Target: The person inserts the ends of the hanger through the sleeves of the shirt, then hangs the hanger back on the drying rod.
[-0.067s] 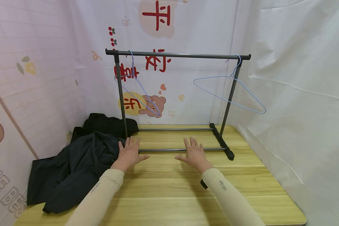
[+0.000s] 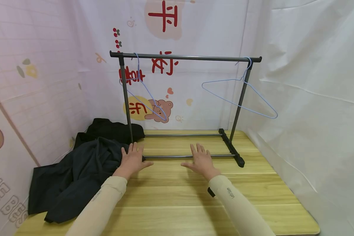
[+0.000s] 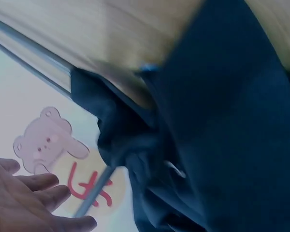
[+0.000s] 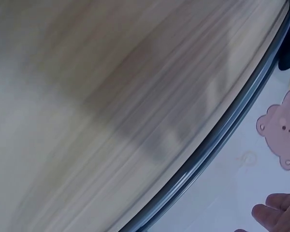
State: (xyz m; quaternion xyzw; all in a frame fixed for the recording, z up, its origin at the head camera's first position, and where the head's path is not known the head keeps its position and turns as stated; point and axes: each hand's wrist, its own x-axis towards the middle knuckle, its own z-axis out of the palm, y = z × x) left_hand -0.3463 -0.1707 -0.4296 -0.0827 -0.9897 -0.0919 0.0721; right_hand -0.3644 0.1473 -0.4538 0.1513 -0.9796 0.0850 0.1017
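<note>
Left hand (image 2: 131, 161) and right hand (image 2: 201, 161): palms empty, fingers spread. Charcoal cloth heap (image 2: 76, 170) lies just beside left hand; contact unclear. Beyond, wide feet keep black metal-tube rack (image 2: 188, 57) upright; two pale-blue wire hangers (image 2: 138, 65) hang by their hooks. Versus earlier frame: hands slightly leftward, rest unmoved.

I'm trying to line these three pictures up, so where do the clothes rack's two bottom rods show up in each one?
Head: the two bottom rods run crosswise, just below the picture's middle.
Left wrist: upper left, the rods slant down rightward to the dark clothes.
Right wrist: close together, the rods climb from the bottom edge toward the upper right corner.
Shared landmark: the printed pink bear.
</note>
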